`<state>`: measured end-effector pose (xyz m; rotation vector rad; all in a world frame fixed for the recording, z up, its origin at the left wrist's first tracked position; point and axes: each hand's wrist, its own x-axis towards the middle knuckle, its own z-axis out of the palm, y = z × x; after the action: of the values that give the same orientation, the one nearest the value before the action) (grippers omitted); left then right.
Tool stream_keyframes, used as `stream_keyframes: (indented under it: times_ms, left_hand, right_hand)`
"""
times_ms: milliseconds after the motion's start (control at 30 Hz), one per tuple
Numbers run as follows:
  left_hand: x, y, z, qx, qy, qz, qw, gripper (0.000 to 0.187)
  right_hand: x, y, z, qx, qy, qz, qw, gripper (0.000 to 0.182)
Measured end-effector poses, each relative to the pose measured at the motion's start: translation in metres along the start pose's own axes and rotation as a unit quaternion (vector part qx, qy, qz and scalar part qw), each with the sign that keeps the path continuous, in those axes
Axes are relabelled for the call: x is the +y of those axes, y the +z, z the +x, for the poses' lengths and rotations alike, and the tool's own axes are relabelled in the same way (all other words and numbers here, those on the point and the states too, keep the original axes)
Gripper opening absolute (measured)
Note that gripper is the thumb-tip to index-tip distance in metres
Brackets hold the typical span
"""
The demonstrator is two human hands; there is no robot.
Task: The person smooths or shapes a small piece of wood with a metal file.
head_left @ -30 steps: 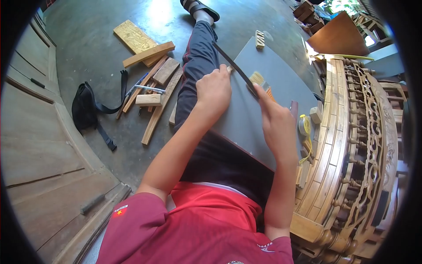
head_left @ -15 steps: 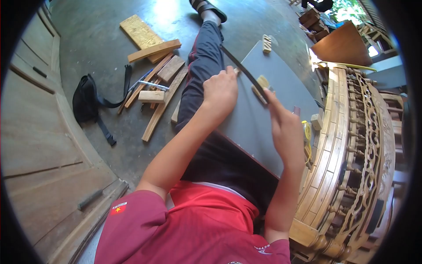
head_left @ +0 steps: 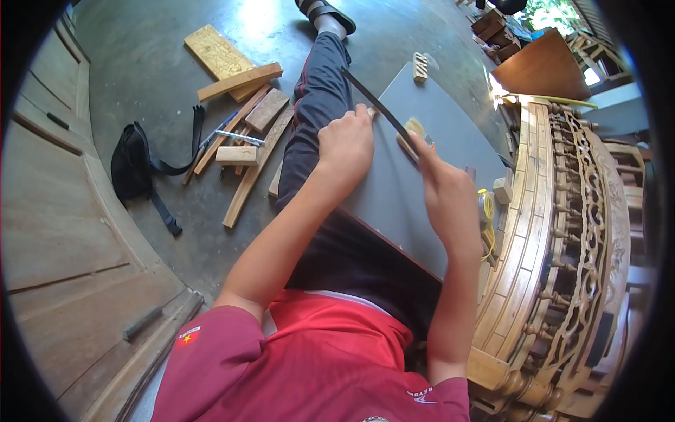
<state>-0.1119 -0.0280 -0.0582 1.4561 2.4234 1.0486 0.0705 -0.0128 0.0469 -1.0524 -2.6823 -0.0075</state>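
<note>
A long, dark, flat file (head_left: pixel 373 97) slants over the grey board (head_left: pixel 397 197). My right hand (head_left: pixel 444 184) is closed on its near end. My left hand (head_left: pixel 346 144) is closed by the board's left edge, beside my leg. A small bit of pale wood (head_left: pixel 373 111) shows at its fingertips, and the rest is hidden by the fingers. Under the file, a yellowish piece (head_left: pixel 415 128) lies on the board, partly covered. A small carved wooden piece (head_left: pixel 420 67) rests at the board's far end.
Wooden offcuts (head_left: pixel 246 158) and a yellowish plank (head_left: pixel 219 53) lie on the floor at left, near a black strap bag (head_left: pixel 132 162). At right stand a carved wooden furniture piece (head_left: pixel 524 232), a small block (head_left: pixel 503 190) and a yellow item (head_left: pixel 485 204). Wooden panels (head_left: pixel 63 225) line the left.
The view has shifted slightly, so most things sit a little further left. Both hands keep their grips, and the file stays at much the same slant.
</note>
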Motion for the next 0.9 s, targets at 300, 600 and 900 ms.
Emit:
stream_keyframes:
  times_ms: [300,600,900]
  left_hand:
    - [0.000,-0.003,0.002,-0.002,0.012,0.015,1.000,0.035]
    - [0.008,-0.016,0.003,-0.073,-0.026,0.051,0.996,0.027]
    - [0.004,-0.012,0.003,-0.057,-0.014,0.029,0.998,0.027]
  right_hand:
    - [-0.008,0.027,0.027,0.014,-0.005,0.041,0.999,0.046]
    - [-0.011,-0.009,0.012,-0.034,0.015,0.016,0.999,0.043]
    - [-0.013,0.007,0.022,-0.027,0.012,0.022,0.999,0.043]
